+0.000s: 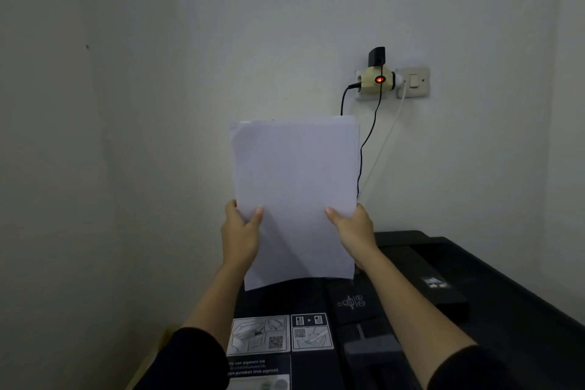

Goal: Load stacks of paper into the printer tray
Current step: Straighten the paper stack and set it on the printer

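Note:
A stack of white paper [294, 187] is held upright in front of the wall, above the black printer [474, 310]. My left hand [241, 233] grips its left edge, thumb on the front sheet. My right hand [349, 229] grips the right edge the same way. The bottom edge of the stack hangs just over the printer's rear top, where instruction labels [278, 334] are stuck. The lower sheet corners curl slightly. The printer's tray opening is hidden behind the paper and my arms.
A wall socket with a cream multi-plug adapter [378, 81], its red light on, sits above right of the paper. A black cable [364, 149] and a white cable hang down behind the printer. A light switch [414, 82] is beside it. Bare walls close off the corner on the left.

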`<state>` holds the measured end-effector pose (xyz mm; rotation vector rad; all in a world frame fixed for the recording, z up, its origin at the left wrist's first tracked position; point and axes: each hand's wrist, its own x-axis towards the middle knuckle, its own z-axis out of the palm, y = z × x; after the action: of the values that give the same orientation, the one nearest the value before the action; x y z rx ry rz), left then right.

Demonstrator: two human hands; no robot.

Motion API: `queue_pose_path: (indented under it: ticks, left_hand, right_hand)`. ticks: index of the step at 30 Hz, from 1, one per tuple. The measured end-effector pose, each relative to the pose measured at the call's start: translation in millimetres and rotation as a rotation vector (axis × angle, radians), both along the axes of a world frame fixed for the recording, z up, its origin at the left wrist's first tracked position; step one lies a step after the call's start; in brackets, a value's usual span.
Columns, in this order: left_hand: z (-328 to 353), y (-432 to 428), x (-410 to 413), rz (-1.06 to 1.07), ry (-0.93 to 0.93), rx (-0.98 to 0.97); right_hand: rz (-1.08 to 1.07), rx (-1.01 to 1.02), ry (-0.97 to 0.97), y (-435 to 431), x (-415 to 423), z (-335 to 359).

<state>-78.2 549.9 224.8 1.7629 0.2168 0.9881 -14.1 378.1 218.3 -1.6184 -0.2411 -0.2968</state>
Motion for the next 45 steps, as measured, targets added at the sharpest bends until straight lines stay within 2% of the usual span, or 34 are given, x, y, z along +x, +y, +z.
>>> queue_pose_path:
  ticks: [7,11,15,21,28,34,40,45]
  left_hand:
    - [-8,2,4,-0.02,0.072,0.052]
    - [-4,-1,4,-0.024,0.079,0.058]
    - [2,-5,2,0.063,0.063,0.108]
    - [10,-11,-7,0.118,0.016,0.097]
    - [-24,-4,-5,0.045,0.133,0.136]
    - [-39,-6,-14,0.047,0.264,0.115]
    - [-33,0,-16,0.053,0.239,0.111]
    - [-43,5,-24,0.068,0.28,0.08]
  right_hand:
    - [-0.004,0.011,-0.024,1,2,-10]
    - [-0.04,-0.085,-0.044,2,3,-10]
    - [-0.078,-0.137,-0.086,12,1,-6]
    - [-0.108,-0.049,-0.113,26,-7,0]
    - [-0.003,-0.123,-0.066,25,-14,-26]
    - [-0.034,-0.179,0.004,20,-14,-28]
    - [-0.032,-0.197,-0.005,21,-17,-27]
    - [-0.005,-0.248,0.074,17,-20,-34]
